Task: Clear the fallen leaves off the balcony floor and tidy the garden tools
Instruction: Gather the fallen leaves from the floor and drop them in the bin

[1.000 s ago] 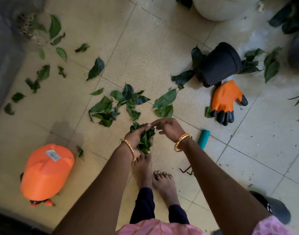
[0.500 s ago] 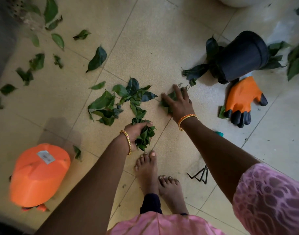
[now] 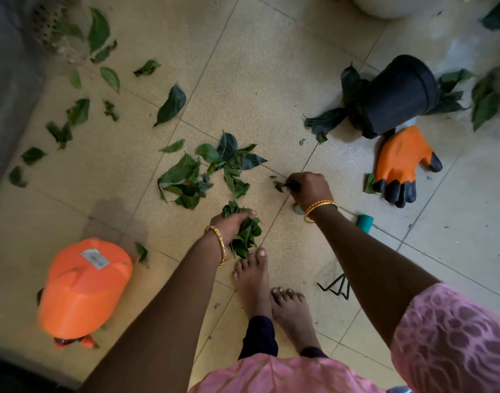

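Drawn back from the black pot [image 3: 396, 95], her right hand [image 3: 309, 188] pinches leaves [image 3: 280, 185]; left hand [image 3: 231, 228] grips a leaf bunch [image 3: 247, 236].

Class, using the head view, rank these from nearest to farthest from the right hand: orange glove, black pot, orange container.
From the right hand:
1. Orange glove, to its right.
2. Black pot, lying tipped beyond the glove.
3. Orange container, far left, past the left arm.

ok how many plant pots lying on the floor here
2 clearly: an orange pot on its side at lower left, and a black pot tipped over at upper right, above the orange glove. A pale container at the top edge may be another.
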Motion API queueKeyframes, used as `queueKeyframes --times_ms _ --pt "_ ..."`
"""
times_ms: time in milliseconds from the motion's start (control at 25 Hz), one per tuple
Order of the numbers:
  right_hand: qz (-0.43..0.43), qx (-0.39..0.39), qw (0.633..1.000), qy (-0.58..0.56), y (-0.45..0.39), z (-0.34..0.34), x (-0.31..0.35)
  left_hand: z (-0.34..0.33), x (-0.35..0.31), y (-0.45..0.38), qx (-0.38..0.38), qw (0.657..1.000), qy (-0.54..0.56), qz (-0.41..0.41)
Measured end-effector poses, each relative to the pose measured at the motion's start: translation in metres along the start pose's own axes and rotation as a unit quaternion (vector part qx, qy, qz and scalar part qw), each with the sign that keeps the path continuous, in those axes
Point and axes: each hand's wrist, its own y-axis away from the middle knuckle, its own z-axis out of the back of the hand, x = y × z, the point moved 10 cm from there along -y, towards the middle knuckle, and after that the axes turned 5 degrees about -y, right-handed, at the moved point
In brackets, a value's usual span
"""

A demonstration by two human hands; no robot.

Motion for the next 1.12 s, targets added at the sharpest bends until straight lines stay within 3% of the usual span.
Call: queueKeyframes --times_ms 120,320,520,600,680,720,760,800,880,960,1120 --pt "-0.112 -0.023 0.974 -0.196 0.037 0.018 0.004 -0.003 -0.006 0.029 -0.031 0.999 -0.007 -0.017" --pt "-0.077 0.039 0.973 -0.213 0.099 0.036 0.069 -0.018 -0.018 0.090 -0.046 0.997 -0.031 -0.053" --pt "-0.128 0.055 0.955 -0.262 0.128 0.039 0.074 -0.010 -0.011 0.119 -0.055 0.990 -0.124 -0.035" --pt "-0.156 0.101 0.932 -0.310 0.133 0.026 0.068 -0.003 -0.007 0.123 -0.065 0.989 -0.128 -0.027" --pt "-0.197 0.157 0.871 -0.423 0.134 0.008 0.058 0.005 -0.005 0.117 -0.082 0.989 -0.118 -0.026" --pt "-0.209 0.153 0.857 -0.446 0.131 0.003 0.049 0.010 -0.002 0.113 -0.094 0.989 -0.111 -0.021" --pt "-0.210 0.124 0.875 -0.419 0.122 0.002 0.033 0.013 0.000 0.109 -0.100 0.989 -0.104 -0.014" --pt "-0.196 0.094 0.922 -0.322 0.111 0.001 0.014 0.016 0.003 0.102 -0.101 0.990 -0.100 -0.011" --pt "-0.163 0.121 0.971 -0.125 0.097 -0.015 -0.010 0.021 0.007 0.087 -0.095 0.991 -0.096 -0.006" --pt "-0.158 0.168 0.972 -0.039 0.088 -0.036 -0.025 0.026 0.011 0.074 -0.092 0.991 -0.096 0.000" --pt "-0.169 0.165 0.971 -0.023 0.078 -0.055 -0.034 0.034 0.013 0.057 -0.104 0.989 -0.103 -0.001"
